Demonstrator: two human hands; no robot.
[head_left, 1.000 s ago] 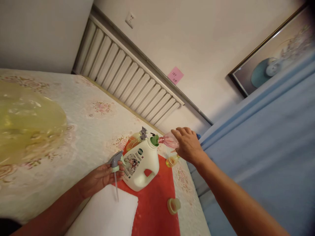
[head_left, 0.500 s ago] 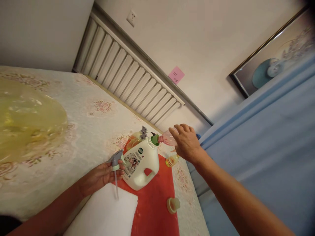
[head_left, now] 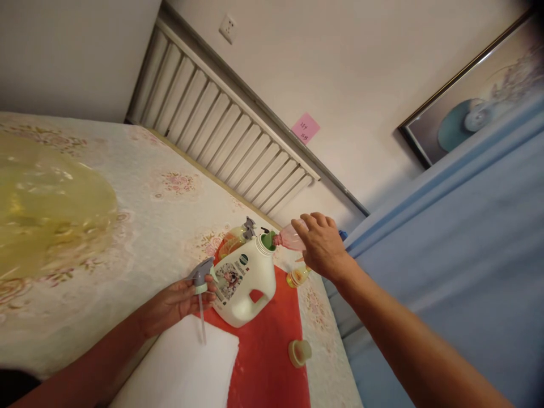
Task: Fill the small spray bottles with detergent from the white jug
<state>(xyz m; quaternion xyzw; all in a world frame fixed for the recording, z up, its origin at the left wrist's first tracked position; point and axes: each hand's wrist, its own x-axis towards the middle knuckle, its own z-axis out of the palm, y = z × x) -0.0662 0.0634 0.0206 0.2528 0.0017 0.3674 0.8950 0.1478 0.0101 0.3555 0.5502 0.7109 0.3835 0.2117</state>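
My right hand (head_left: 323,246) holds a small pink bottle (head_left: 291,238) tipped on its side, its neck meeting the green funnel (head_left: 267,241) in the mouth of a white detergent jug (head_left: 244,280). The jug stands on a red mat (head_left: 272,351). My left hand (head_left: 176,303) grips a grey spray-trigger head (head_left: 199,277) with its thin dip tube (head_left: 202,323) hanging down, just left of the jug.
Behind the jug stands a yellow spray bottle (head_left: 233,241). A small yellow bottle (head_left: 297,276) lies at the mat's right edge and a yellow cap (head_left: 300,352) sits near its front. A white cloth (head_left: 187,368) lies front left, a yellowish plastic sheet (head_left: 46,209) far left.
My right hand and the pink bottle have shifted slightly upward at the funnel. My left hand stays put with the trigger head.
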